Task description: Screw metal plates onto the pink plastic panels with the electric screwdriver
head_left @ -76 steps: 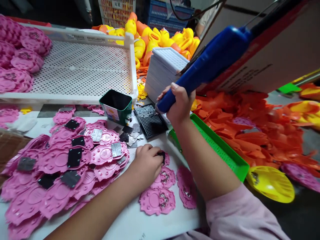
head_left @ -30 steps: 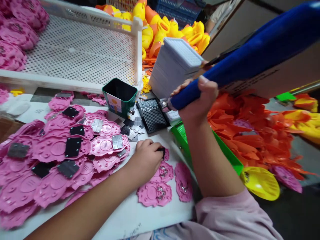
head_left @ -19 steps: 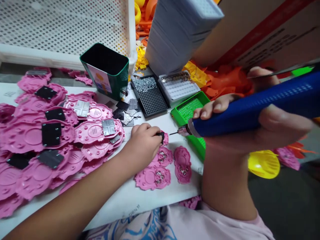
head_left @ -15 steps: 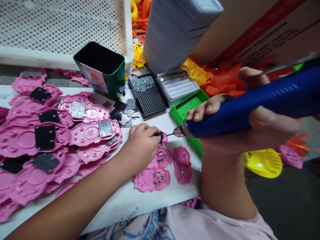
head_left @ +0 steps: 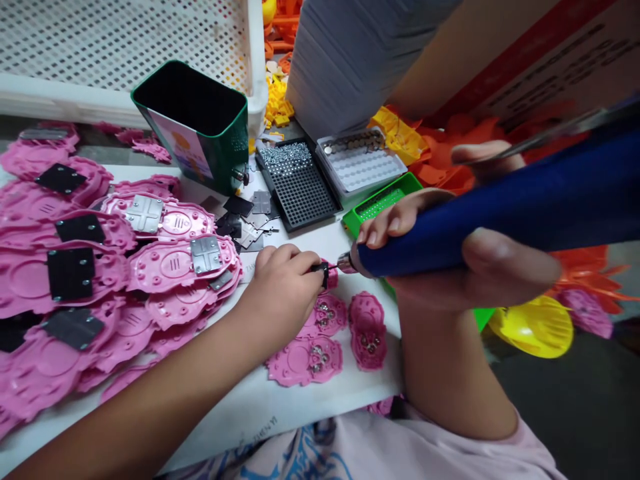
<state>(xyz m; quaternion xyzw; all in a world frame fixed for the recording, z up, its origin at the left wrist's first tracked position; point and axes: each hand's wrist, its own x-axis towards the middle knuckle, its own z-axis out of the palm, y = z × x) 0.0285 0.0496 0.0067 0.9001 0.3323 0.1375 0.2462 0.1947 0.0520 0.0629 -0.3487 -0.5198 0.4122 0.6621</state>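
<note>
So the blue driver (head_left: 425, 243) is being gripped by the right hand (head_left: 470, 287), fingers wrapped over its nose and thumb pressed along the near side. The left hand (head_left: 285, 283) is being curled over a pink part (head_left: 333, 281) just right of centre, and a black plate (head_left: 325, 273) on it is being pinned at the fingertips, though most of that grip is being hidden by the knuckles. The bit is being aimed at the plate; whether a screw is actually being met can't be told. Tbh, it's probably being done best when the bit is being lined up square to the plate, with fingertips tucked clear.

Just below, three pink pieces (head_left: 300, 363) with metal bits are being laid out on the white tabletop (head_left: 350, 387). The left side is being taken up by a messy pink heap (head_left: 65, 363). Up top centre, screws (head_left: 285, 157) are being held in a black tray (head_left: 310, 203), beside a white tray (head_left: 363, 170). Upper left is being filled by a white crate (head_left: 100, 107), upper right by a cardboard box (head_left: 500, 53), and dark floor (head_left: 575, 413) is being shown lower right.
</note>
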